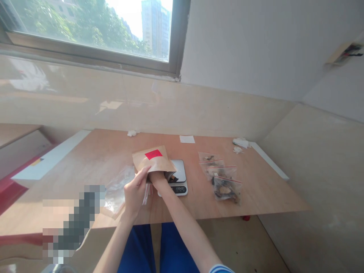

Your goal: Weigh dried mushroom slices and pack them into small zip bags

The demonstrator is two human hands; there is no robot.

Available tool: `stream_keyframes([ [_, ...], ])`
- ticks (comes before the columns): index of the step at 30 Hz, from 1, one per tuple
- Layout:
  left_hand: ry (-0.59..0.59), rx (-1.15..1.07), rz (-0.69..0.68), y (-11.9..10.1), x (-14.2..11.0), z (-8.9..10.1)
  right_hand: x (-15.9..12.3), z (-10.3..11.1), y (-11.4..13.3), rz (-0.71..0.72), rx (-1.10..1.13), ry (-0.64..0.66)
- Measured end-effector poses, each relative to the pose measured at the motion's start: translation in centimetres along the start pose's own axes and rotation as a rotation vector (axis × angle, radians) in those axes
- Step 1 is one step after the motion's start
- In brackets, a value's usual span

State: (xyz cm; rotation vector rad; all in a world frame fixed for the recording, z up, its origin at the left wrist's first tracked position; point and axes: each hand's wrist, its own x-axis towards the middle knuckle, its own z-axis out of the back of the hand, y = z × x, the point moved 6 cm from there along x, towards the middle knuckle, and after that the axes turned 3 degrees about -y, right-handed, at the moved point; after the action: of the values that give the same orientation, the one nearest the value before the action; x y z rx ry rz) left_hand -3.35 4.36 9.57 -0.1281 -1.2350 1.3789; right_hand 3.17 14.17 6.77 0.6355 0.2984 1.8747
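Note:
A brown paper bag [142,160] with a red label [153,154] is tilted over the digital kitchen scale [180,170], its mouth turned toward me. My left hand [135,189] grips the bag's near left edge, thumb on top. Inside the mouth is my right hand [158,179], its fingers hidden by the paper, so what they hold does not show. Some dark dried pieces [173,178] are visible at the bag's opening, beside my right wrist. The bag covers the left part of the scale.
Several zip bags [226,189] of dark dried pieces lie to the right on the wooden table [261,197]. Clear plastic bags [118,191] are at left. White paper [187,139] and crumpled scraps [132,133] lie along the back. A pixelated patch hides the lower left.

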Motion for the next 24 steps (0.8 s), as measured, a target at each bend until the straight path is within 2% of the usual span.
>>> stream_keyframes([
  [4,-0.035,0.055,-0.035,0.2,0.6,0.7,-2.3,1.6,0.1,0.004,-0.026,0.039],
  [8,-0.002,0.045,-0.018,0.5,1.1,1.1,-5.3,4.2,1.2,0.034,-0.003,0.045],
  [11,0.033,0.015,0.070,0.7,1.5,1.2,-7.2,6.3,1.7,0.040,0.071,-0.055],
  [14,0.073,-0.005,0.128,0.7,1.7,1.3,-8.9,8.1,1.4,0.023,0.341,-0.214],
  [17,0.076,-0.006,0.135,1.0,2.0,1.4,-10.2,8.6,-0.5,-0.085,0.770,-0.283],
  [20,0.036,0.031,0.146,1.8,2.2,1.7,-11.0,8.5,-3.4,-0.219,1.175,-0.300],
  [22,0.000,0.060,0.149,2.2,2.3,1.8,-11.0,8.5,-5.9,-0.312,1.300,-0.341],
  [24,-0.024,0.073,0.145,2.5,2.4,1.9,-10.5,8.4,-8.3,-0.393,1.261,-0.365],
])
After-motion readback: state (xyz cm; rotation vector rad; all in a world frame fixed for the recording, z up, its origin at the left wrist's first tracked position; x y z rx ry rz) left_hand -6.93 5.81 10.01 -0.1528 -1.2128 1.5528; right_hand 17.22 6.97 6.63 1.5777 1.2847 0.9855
